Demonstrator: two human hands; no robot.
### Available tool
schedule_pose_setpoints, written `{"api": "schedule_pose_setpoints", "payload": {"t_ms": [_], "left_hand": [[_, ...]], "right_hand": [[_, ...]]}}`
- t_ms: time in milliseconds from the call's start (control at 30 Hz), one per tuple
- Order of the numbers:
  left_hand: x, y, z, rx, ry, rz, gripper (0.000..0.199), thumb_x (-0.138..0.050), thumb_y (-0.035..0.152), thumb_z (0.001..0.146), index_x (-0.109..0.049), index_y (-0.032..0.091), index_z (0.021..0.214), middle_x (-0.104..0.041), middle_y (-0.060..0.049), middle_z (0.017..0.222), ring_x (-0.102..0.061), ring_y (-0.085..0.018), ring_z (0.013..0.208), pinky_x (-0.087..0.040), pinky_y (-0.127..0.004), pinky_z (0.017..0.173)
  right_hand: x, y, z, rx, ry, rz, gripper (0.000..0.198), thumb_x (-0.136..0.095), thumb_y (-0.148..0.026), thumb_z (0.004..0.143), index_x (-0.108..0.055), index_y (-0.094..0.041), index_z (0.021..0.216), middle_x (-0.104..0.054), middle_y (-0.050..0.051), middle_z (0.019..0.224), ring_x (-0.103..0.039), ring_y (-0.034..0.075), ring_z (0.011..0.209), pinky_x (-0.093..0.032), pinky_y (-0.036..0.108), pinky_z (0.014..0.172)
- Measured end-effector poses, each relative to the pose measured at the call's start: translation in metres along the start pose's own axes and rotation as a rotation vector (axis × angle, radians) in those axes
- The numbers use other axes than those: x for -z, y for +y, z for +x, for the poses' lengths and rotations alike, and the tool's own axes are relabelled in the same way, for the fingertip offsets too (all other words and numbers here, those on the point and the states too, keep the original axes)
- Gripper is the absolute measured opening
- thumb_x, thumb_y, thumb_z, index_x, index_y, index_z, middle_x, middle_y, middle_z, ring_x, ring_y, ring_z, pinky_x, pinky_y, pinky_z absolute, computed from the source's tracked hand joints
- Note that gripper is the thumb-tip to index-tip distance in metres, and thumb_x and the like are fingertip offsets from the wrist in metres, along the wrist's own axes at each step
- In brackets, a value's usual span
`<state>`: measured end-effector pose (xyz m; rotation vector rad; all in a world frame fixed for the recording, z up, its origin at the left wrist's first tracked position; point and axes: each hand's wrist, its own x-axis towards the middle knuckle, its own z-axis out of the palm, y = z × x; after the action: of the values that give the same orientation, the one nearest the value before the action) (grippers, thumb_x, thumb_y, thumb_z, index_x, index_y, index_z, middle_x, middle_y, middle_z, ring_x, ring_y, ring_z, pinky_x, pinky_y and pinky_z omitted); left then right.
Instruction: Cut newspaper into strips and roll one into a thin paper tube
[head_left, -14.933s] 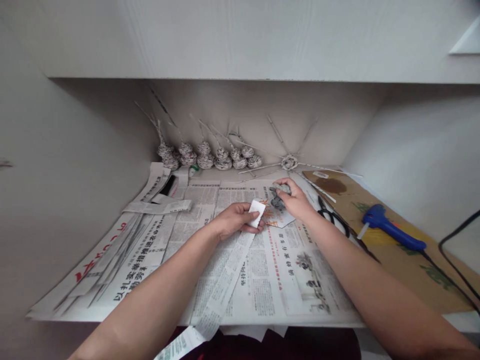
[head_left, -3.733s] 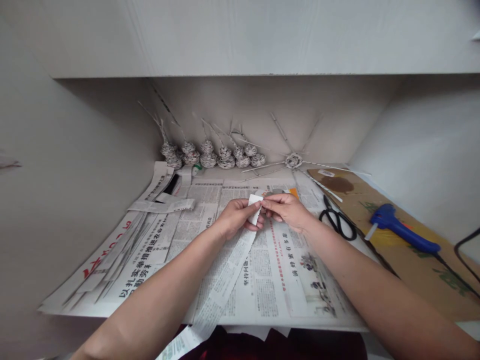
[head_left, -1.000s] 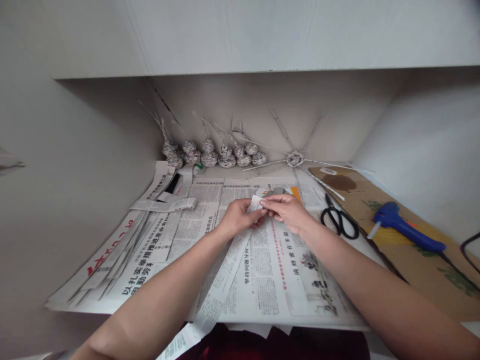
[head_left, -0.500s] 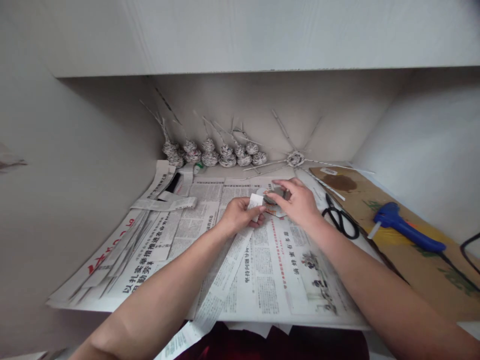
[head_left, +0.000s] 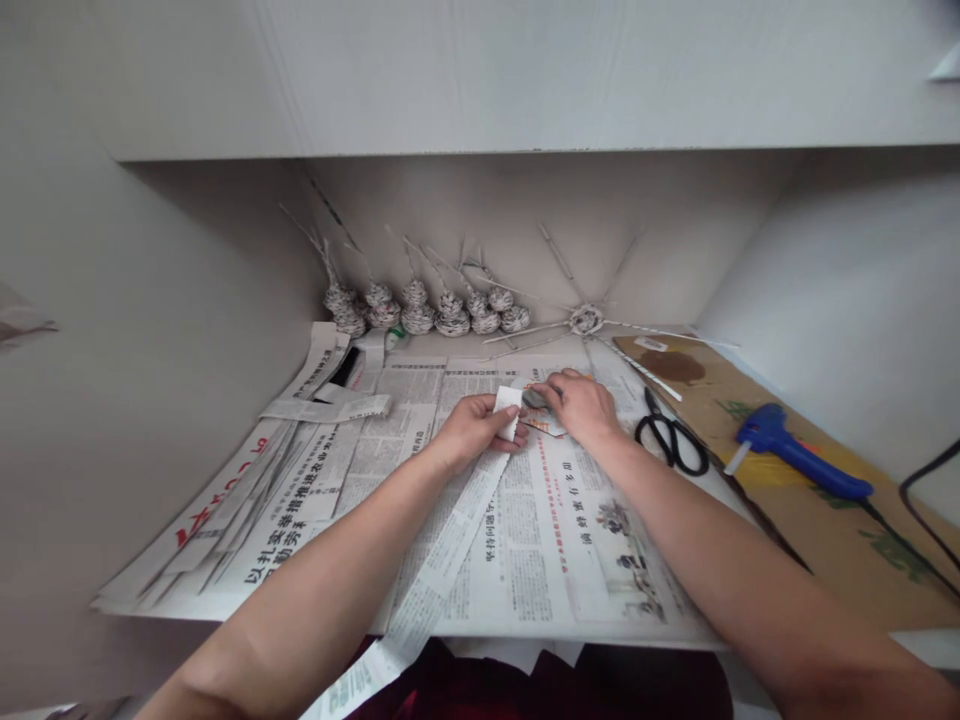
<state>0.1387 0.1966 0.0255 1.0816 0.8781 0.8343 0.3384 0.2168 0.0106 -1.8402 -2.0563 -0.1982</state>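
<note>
In my left hand point(head_left: 480, 430) is the top end of a long newspaper strip point(head_left: 442, 565), pinched between thumb and fingers. The strip trails down over the front edge of the table. My right hand point(head_left: 585, 405) has its fingers curled and drawn together over a small round grey thing point(head_left: 534, 397), just right of the strip's end. The hand partly covers this thing, so its kind is unclear. Both hands rest low over the spread newspaper point(head_left: 525, 540).
Several woven paper gourds point(head_left: 452, 315) line the back wall, beside a woven starter with spread paper rods point(head_left: 586, 319). Black scissors point(head_left: 675, 440) and a blue glue gun point(head_left: 795, 455) on cardboard point(head_left: 832, 540) lie at right. Cut newspaper strips point(head_left: 300, 440) are at left.
My right hand has moved slightly left and down, and its spread fingers have drawn together at the round grey thing. My left hand keeps hold of the newspaper strip.
</note>
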Motion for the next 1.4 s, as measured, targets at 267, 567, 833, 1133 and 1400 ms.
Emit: {"api": "schedule_pose_setpoints", "payload": {"t_ms": [267,567,833,1133,1400], "left_hand": [[0.003,0.001,0.002,-0.009,-0.003,-0.011,0.018,-0.068,0.024,0.086,-0.068,0.006,0.091,-0.070,-0.008,0.069,-0.068,-0.014,0.060,-0.059,-0.023,0.057],[0.002,0.004,0.002,-0.010,0.032,-0.061,0.015,-0.066,0.022,0.087,-0.067,0.007,0.090,-0.071,-0.009,0.072,-0.069,-0.015,0.060,-0.059,-0.024,0.056],[0.001,0.004,0.000,0.016,0.011,-0.076,0.017,-0.062,0.024,0.089,-0.067,0.008,0.094,-0.073,-0.011,0.082,-0.071,-0.018,0.063,-0.060,-0.027,0.055],[0.001,0.002,0.002,-0.022,0.009,-0.049,0.020,-0.063,0.027,0.089,-0.069,0.008,0.091,-0.072,-0.009,0.073,-0.069,-0.014,0.061,-0.059,-0.024,0.057],[0.002,0.001,0.002,-0.062,-0.003,-0.007,0.027,-0.070,0.036,0.085,-0.069,0.009,0.090,-0.071,-0.008,0.071,-0.068,-0.014,0.062,-0.058,-0.026,0.060]], "right_hand": [[0.014,-0.001,-0.004,0.127,-0.112,-0.031,0.032,-0.040,-0.022,0.097,-0.072,-0.017,0.096,-0.065,0.011,0.098,-0.062,0.020,0.082,-0.037,0.030,0.068],[0.013,-0.002,-0.006,0.168,-0.120,0.029,0.032,-0.040,-0.028,0.099,-0.070,-0.026,0.109,-0.065,0.005,0.104,-0.061,0.018,0.092,-0.040,0.026,0.075],[-0.006,-0.006,0.002,-0.012,-0.018,0.042,0.048,-0.034,-0.048,0.100,-0.073,-0.022,0.094,-0.069,0.008,0.097,-0.062,0.021,0.083,-0.035,0.030,0.067],[0.026,-0.011,-0.008,-0.013,0.100,0.355,0.038,-0.053,-0.051,0.092,-0.077,-0.021,0.090,-0.067,0.013,0.115,-0.047,0.032,0.120,-0.032,0.042,0.098],[0.033,-0.025,-0.010,-0.057,-0.173,0.916,0.037,-0.057,-0.046,0.087,-0.073,-0.021,0.110,-0.074,0.005,0.085,-0.066,0.020,0.076,-0.048,0.029,0.062]]}}
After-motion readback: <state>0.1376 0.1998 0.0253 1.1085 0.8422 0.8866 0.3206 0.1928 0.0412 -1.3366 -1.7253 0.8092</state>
